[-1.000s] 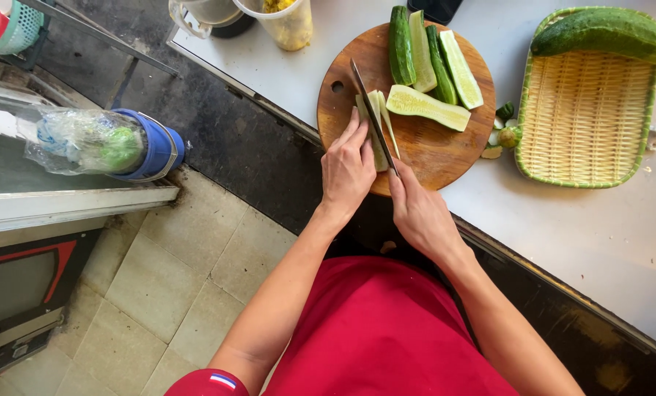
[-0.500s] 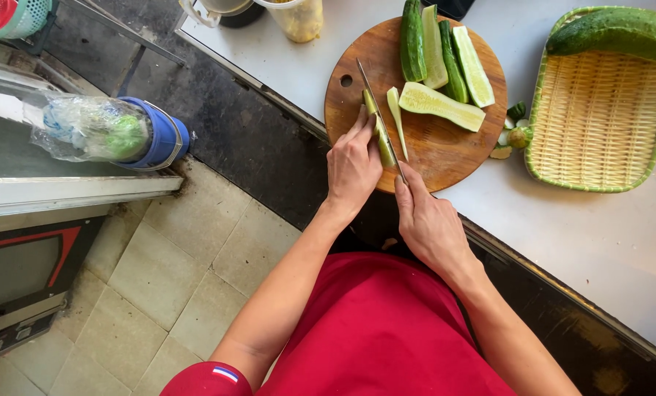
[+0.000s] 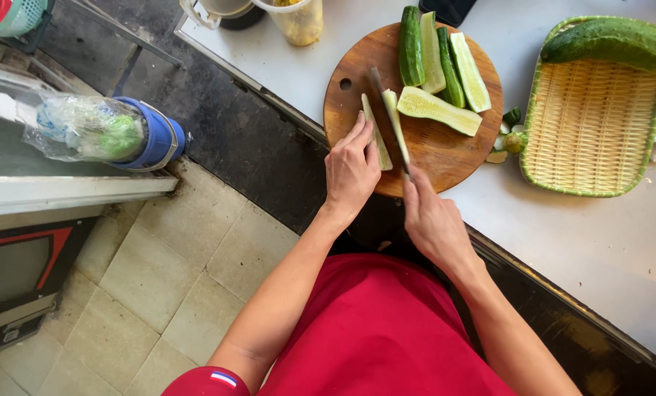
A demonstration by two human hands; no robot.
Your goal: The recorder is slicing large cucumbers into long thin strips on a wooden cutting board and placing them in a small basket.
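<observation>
A round wooden cutting board (image 3: pixel 445 150) lies on the white counter. My right hand (image 3: pixel 430 213) grips a knife (image 3: pixel 388 117) whose blade runs lengthwise through a cucumber piece (image 3: pixel 387 128) at the board's near left. My left hand (image 3: pixel 351 165) rests flat on that piece, fingers along its left strip. A cut half (image 3: pixel 438 110) lies face up mid-board. Several long cucumber wedges (image 3: pixel 441 62) sit at the board's far edge.
A green-rimmed woven tray (image 3: pixel 592 125) right of the board carries a whole cucumber (image 3: pixel 614 44). Cucumber ends (image 3: pixel 511 139) lie between board and tray. Plastic containers (image 3: pixel 299 18) stand at the far counter edge. A blue jug (image 3: pixel 152 139) in plastic rests on a left ledge above the tiled floor.
The knife has slid further along the cucumber piece, and the two strips have parted slightly. My left hand has flattened on the left strip.
</observation>
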